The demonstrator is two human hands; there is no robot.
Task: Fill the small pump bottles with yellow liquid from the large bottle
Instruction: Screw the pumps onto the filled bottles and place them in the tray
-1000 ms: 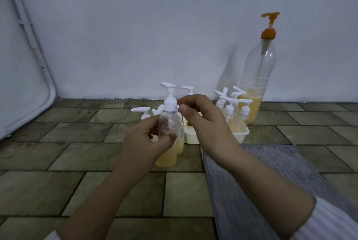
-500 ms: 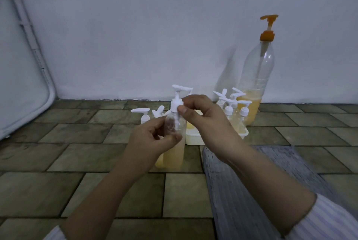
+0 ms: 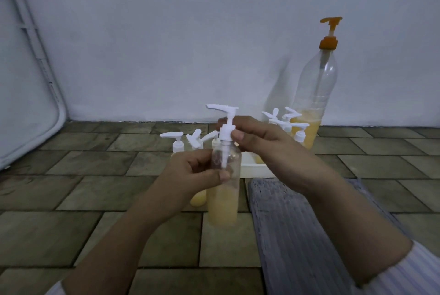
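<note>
Both hands busy: my left hand (image 3: pixel 190 175) grips the half-full small pump bottle (image 3: pixel 223 199) upright, my right hand (image 3: pixel 266 149) pinches its white pump collar (image 3: pixel 225 133).

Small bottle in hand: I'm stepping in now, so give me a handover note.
Left hand grips the small bottle, about half full of yellow liquid.
Right hand pinches its white pump collar.
Large bottle stands by the wall, roughly a quarter full.
More capped bottles stand behind the hands, some in a white tray.
Left: seat this pump, set the bottle down; whether any others need filling is not visible.
</note>
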